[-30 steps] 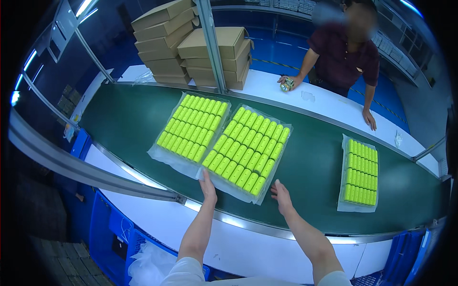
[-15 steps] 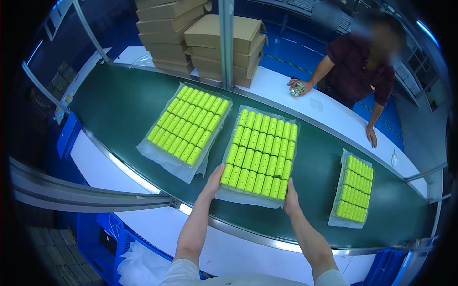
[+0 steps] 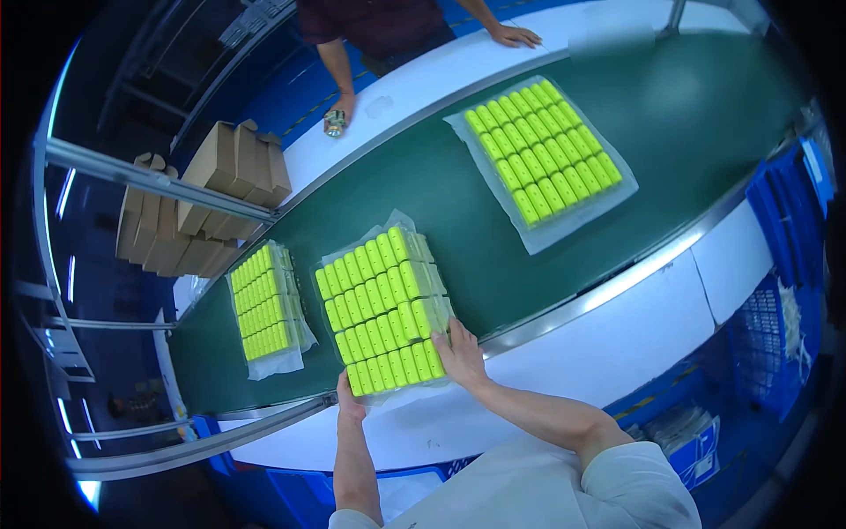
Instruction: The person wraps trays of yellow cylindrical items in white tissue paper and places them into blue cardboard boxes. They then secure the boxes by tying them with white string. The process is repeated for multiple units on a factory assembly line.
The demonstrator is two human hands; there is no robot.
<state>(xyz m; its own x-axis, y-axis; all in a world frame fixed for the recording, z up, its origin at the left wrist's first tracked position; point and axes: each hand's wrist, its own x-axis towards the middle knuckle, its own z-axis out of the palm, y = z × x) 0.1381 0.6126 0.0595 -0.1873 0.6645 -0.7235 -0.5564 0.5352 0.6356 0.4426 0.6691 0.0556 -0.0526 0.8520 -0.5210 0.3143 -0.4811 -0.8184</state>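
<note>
The work item is the middle tray [image 3: 379,309], a pack of yellow-green capsule-shaped cells set in four rows. It sits over the green belt [image 3: 679,123] at its near edge, between two similar packs, with its near end reaching the metal rail [image 3: 608,286]. From here it cannot be told whether the underside is clear of the belt.

Left hand [image 3: 351,398]: placed at the near left corner of the middle tray, partly closed around the edge. Most of its fingers are hidden.

Right hand [image 3: 461,353]: placed on the right side of the middle tray, close to the near corner. The grip is partly open, with the thumb at the outer cells and the fingers along the side. The two hands hold the tray between them.

Adjacent units: the left tray [image 3: 258,300] lies on the belt just beside the middle one; the right tray [image 3: 542,150] lies farther off toward the far side, on a translucent sheet [image 3: 586,225].

Opposite side: a co-worker in a maroon top [image 3: 370,26] stands at the white desk [image 3: 423,88]. One of that person's hands holds a small round-ended object [image 3: 335,123]; the other rests flat on the desk. Brown cardboard boxes [image 3: 225,167] stand stacked to the left, behind a metal post [image 3: 159,181].
</note>
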